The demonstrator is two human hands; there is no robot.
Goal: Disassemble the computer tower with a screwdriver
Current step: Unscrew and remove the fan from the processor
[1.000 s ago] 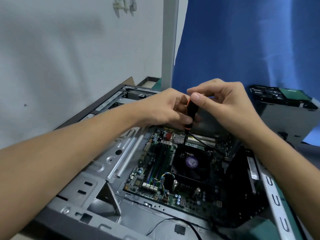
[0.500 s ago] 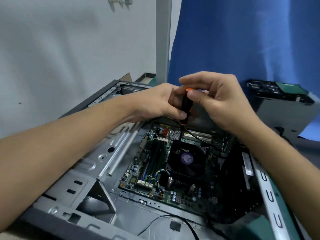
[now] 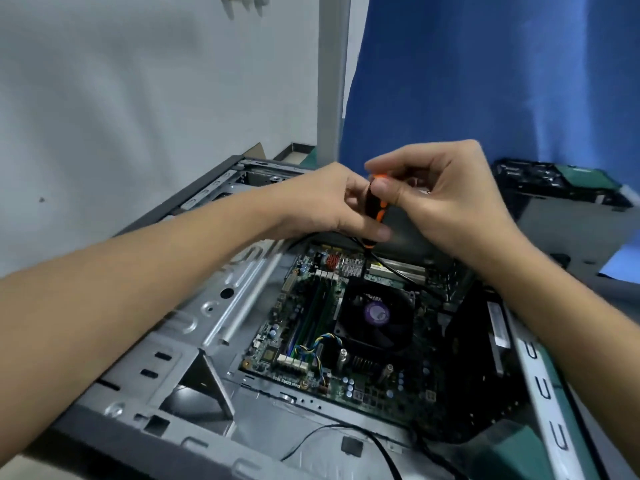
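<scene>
Screwdriver [image 3: 375, 206]: black handle with orange inserts, upright over the far edge of the open tower [image 3: 194, 323]; tip hidden. Left grip [image 3: 322, 199] is curled round the lower handle. Right grip [image 3: 446, 202] pinches the handle top between thumb and fingers. Tower lies on its side, a stamped grey sheet-metal shell with slots and holes. Inside is a green motherboard [image 3: 304, 327] and, right of centre, a square black fan [image 3: 375, 311] with a round purple hub. A thin black cable [image 3: 346, 431] loops at the near edge. Far right: flat black drive [image 3: 561, 183]. Blue cloth [image 3: 485, 81] hangs behind.
</scene>
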